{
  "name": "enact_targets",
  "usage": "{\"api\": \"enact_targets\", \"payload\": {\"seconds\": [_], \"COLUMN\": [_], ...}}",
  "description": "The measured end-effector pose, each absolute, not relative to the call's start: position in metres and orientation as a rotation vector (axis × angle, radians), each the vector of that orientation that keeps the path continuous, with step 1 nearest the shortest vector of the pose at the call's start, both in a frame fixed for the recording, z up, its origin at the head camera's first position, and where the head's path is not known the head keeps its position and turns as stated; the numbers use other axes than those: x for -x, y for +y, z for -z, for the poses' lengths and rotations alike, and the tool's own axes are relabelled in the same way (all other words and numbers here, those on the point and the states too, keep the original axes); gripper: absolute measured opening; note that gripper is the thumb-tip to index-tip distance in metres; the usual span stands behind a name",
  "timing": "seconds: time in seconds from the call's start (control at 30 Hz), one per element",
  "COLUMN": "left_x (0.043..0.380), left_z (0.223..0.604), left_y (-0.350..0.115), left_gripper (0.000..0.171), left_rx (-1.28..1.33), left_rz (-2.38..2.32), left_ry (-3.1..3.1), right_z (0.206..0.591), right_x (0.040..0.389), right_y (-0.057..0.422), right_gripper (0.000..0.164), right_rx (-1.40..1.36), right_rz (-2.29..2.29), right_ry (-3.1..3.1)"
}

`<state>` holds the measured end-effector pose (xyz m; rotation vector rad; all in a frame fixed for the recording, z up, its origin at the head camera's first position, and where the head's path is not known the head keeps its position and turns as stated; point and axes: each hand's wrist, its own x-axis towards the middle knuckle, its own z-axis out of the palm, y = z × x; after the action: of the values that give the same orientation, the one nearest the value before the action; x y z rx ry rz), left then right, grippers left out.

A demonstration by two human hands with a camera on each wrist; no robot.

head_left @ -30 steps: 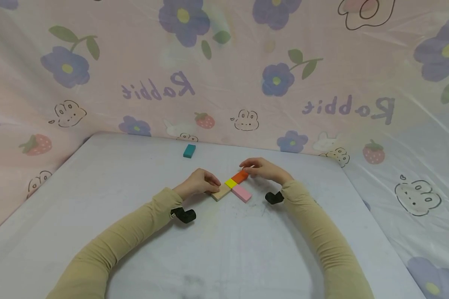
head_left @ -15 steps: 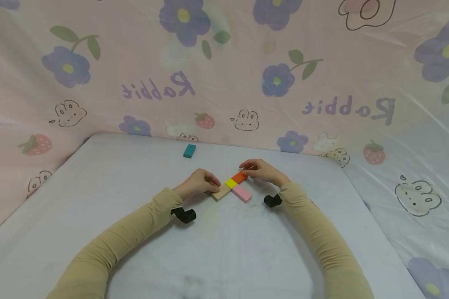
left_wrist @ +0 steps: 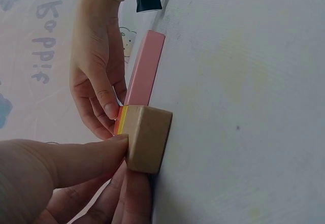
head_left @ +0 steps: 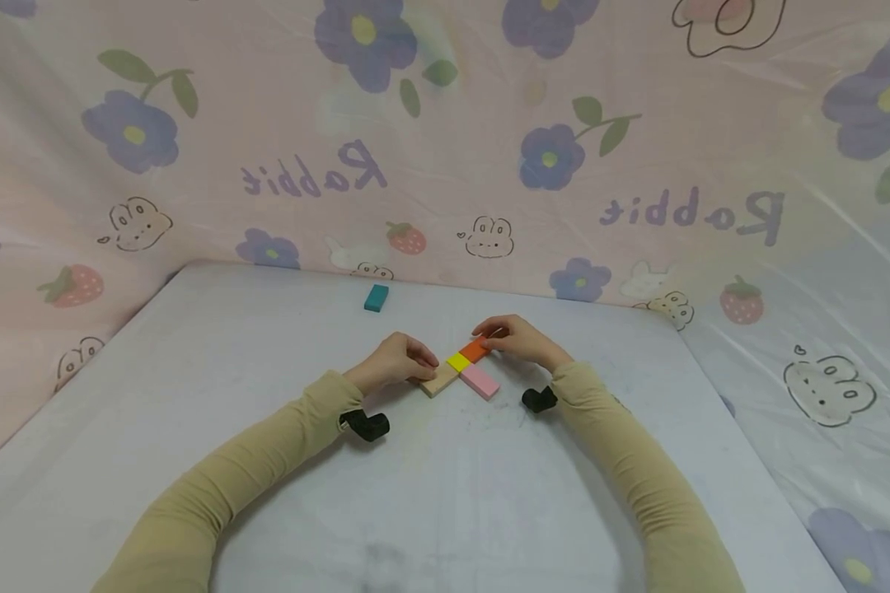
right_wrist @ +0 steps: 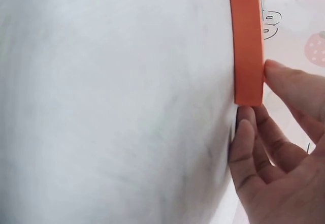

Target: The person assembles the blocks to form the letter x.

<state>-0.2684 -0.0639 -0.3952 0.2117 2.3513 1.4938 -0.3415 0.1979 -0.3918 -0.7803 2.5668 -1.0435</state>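
On the white table four-way joined blocks lie flat: a natural wood block [head_left: 439, 381], a small yellow block [head_left: 458, 362], an orange block [head_left: 475, 350] and a pink block [head_left: 480, 382]. Wood, yellow and orange form one diagonal line, with pink branching toward the person. My left hand [head_left: 395, 363] pinches the wood block's outer end, thumb on top and fingers against its far side. At the opposite end my right hand [head_left: 521, 339] holds the orange block, its thumb on the upper face and fingers at the end. In the left wrist view, yellow shows only as a thin strip.
A teal block [head_left: 376, 298] lies apart near the table's back edge. A printed curtain [head_left: 445, 165] rises behind and along the sides. Black wrist-worn cameras hang beneath the left sleeve [head_left: 267, 453] and the right sleeve [head_left: 623, 461].
My right hand has shifted slightly left and its thumb reaches farther over the orange block. The left hand and the blocks stay nearly in place.
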Motion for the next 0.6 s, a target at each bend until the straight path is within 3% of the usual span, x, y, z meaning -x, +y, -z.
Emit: {"api": "enact_targets", "payload": {"seconds": [0.6], "left_x": [0.2645], "left_z": [0.3917], "left_y": [-0.0613], "left_gripper": [0.015], "left_rx": [-0.198], "left_rz": [-1.480], "left_ry": [2.398], "right_z": [0.3912], "right_x": [0.3388], "right_y": [0.1958], "right_gripper": [0.022], "right_rx": [0.691], "right_rz": [1.125], "right_ry": [2.541]}}
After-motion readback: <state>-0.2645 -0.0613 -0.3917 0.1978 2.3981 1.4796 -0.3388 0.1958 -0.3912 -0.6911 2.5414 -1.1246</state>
